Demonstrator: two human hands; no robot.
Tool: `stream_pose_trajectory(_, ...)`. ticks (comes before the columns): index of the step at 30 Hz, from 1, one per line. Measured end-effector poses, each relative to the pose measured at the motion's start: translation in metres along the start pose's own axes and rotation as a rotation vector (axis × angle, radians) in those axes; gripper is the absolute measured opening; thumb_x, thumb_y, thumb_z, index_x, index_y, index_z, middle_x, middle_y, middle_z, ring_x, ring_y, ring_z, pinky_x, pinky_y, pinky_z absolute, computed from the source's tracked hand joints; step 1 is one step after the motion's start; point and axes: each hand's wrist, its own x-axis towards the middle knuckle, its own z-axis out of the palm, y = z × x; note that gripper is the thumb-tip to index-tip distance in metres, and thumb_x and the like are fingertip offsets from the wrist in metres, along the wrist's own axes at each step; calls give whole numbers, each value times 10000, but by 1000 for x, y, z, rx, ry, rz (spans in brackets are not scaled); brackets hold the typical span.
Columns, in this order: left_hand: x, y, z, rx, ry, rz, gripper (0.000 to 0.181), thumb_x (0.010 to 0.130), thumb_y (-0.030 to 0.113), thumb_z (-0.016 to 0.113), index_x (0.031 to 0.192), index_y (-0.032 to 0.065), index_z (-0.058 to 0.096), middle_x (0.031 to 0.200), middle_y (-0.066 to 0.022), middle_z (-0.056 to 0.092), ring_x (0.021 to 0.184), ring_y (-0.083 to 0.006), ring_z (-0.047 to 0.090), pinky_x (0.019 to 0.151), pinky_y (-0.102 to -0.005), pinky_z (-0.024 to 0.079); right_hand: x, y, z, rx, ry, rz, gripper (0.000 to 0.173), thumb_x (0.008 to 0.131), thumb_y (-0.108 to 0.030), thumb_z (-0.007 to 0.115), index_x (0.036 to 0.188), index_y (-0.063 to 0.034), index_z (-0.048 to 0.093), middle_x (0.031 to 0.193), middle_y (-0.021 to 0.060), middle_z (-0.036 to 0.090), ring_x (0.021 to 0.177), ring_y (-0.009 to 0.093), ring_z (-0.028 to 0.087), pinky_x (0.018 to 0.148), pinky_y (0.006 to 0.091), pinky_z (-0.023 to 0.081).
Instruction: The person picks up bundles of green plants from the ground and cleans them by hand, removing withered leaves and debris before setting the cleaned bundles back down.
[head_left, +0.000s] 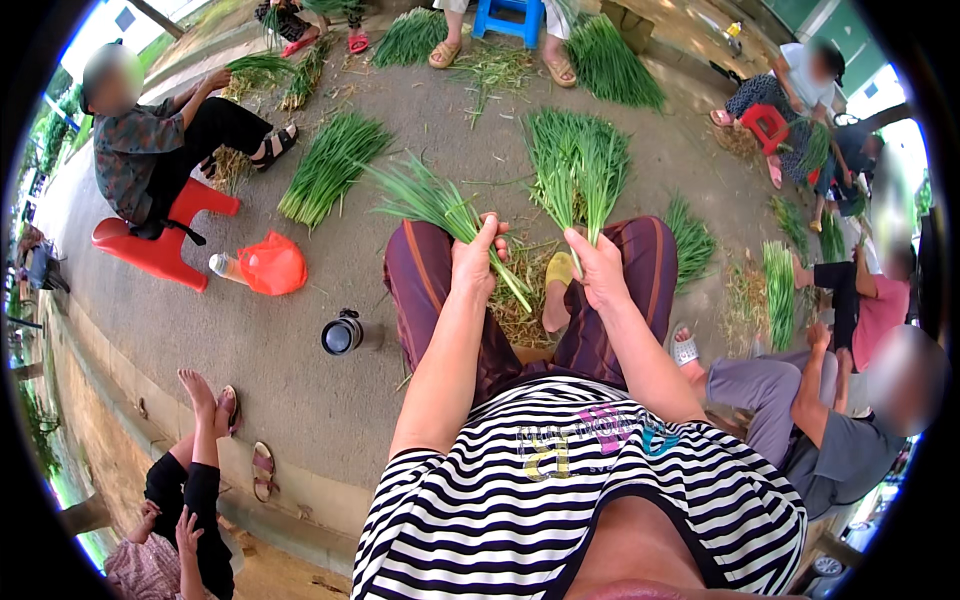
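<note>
A thin bunch of garlic chives (439, 201) is gripped by my left hand (478, 259), its green leaves fanning up and left, its pale stalk ends pointing down and right. My right hand (600, 268) closes around the stalks of another small bunch of chives (601, 199). That bunch overlaps a larger pile of chives (559, 146) on the pavement beyond my knees. Between my legs lies a heap of dry straw-coloured trimmings (517, 296), beside my yellow shoe (559, 270).
More chive piles lie on the pavement, at the left (337, 165) and right (686, 240). A dark flask (343, 335), an orange-red plastic bag (274, 262) and a red stool (176, 232) stand at my left. Several people sit around, including a person in grey (847, 450) close at my right.
</note>
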Motion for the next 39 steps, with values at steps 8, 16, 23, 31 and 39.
stream_pose_trajectory(8, -6, 6, 8, 9, -54, -55, 306, 869, 209, 737, 1078, 47, 582, 944, -115, 675, 577, -92, 528, 480, -228, 442, -3, 8, 7, 44, -85, 51, 186, 881, -228, 727, 951, -89, 627, 633, -91, 463, 465, 14, 374, 410, 198, 262)
stream_pose_trajectory(16, -5, 4, 5, 20, -80, -51, 263, 838, 113, 750, 1053, 47, 614, 812, -41, 647, 564, -94, 541, 470, -238, 428, -14, 13, 24, -120, -258, 160, 192, 897, -244, 705, 969, -85, 626, 654, -94, 479, 486, 13, 386, 432, 192, 274)
stream_pose_trajectory(23, -9, 6, 8, 18, -105, -41, 231, 864, 117, 727, 1051, 53, 608, 838, -40, 648, 583, -83, 539, 477, -219, 435, -4, 37, 28, -333, -262, -19, 227, 976, -289, 588, 1011, -66, 615, 785, -49, 569, 613, 49, 502, 535, 212, 388)
stream_pose_trajectory(31, -1, -3, 5, 56, 6, 44, 232, 893, 186, 704, 1037, 43, 592, 846, -87, 658, 566, -104, 548, 461, -237, 441, -21, 31, 34, -417, -102, -189, 243, 1026, -274, 476, 980, -39, 520, 722, -15, 513, 595, 71, 469, 546, 252, 409)
stream_pose_trajectory(39, 7, -11, 4, 175, 121, 102, 205, 918, 190, 667, 1021, 39, 574, 809, -66, 633, 552, -113, 543, 458, -249, 445, -18, 68, 35, -628, -181, -280, 215, 1001, -196, 510, 1039, 12, 550, 777, 81, 587, 679, 156, 555, 621, 345, 443)
